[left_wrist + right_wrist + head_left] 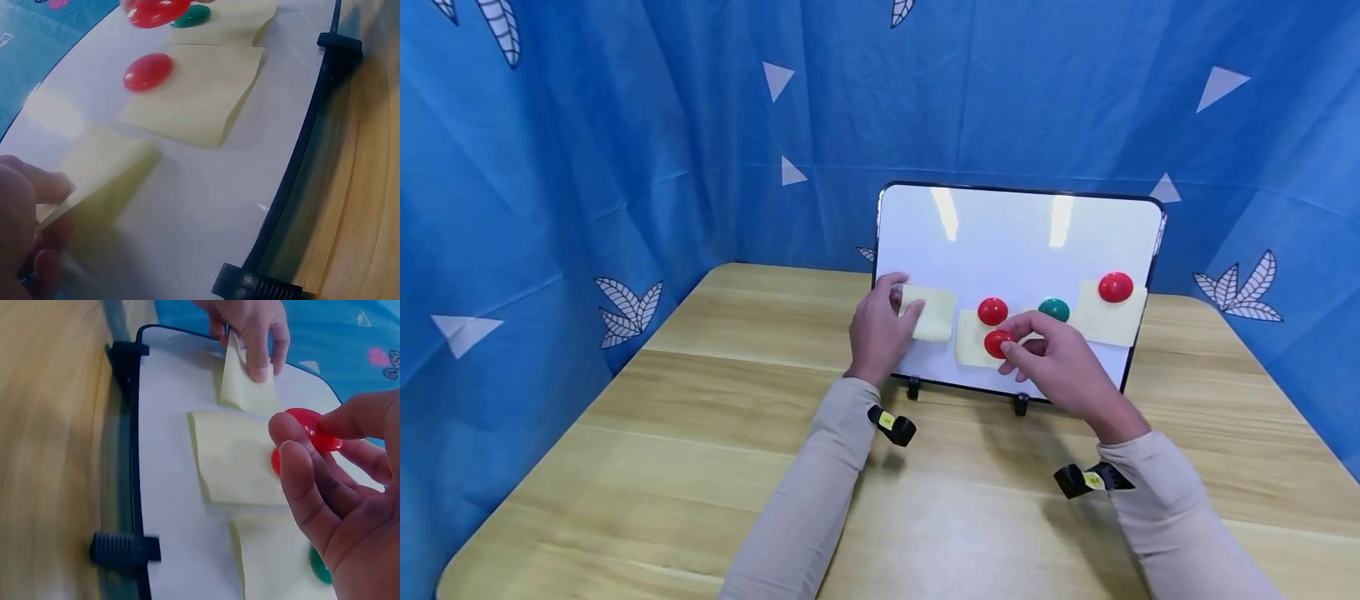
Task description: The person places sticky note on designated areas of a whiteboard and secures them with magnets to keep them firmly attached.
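My left hand pinches a pale yellow sticky note by its left edge, at the left side of a small whiteboard. The left wrist view shows this note tilted, its lower edge lifted off the board. Between the thumb and fingers of my right hand is a round red magnet, held in front of the board's middle. Behind it, another note hangs under a red magnet. In the right wrist view the held magnet partly covers that one.
Farther right, a green magnet sits on a note mostly hidden by my right hand, and a red magnet on another note. Black feet support the board on the wooden table. A blue curtain hangs behind.
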The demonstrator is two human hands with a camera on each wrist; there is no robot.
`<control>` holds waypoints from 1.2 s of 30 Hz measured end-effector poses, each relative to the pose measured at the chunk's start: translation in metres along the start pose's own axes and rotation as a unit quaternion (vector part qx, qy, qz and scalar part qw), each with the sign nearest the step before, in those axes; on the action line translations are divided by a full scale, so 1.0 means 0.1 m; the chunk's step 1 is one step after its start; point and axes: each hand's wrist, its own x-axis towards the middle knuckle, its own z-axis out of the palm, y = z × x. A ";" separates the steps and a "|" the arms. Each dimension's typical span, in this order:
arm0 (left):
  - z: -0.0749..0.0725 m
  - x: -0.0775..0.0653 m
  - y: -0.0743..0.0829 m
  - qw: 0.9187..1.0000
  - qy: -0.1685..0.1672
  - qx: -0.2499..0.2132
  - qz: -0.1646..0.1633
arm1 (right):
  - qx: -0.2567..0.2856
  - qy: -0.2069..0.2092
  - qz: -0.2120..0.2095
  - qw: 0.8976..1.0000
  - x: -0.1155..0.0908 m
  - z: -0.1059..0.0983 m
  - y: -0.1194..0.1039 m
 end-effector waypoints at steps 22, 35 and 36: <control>0.04 -0.01 0.02 0.999 0.014 -0.003 0.031 | 0.022 0.013 -0.020 0.999 0.33 0.19 -0.27; 0.03 0.00 0.03 0.999 0.009 -0.021 0.024 | 0.020 0.051 -0.015 0.998 0.55 0.30 -0.40; 0.03 0.00 0.03 0.999 0.008 -0.022 0.022 | 0.017 0.052 -0.014 0.998 0.55 0.30 -0.40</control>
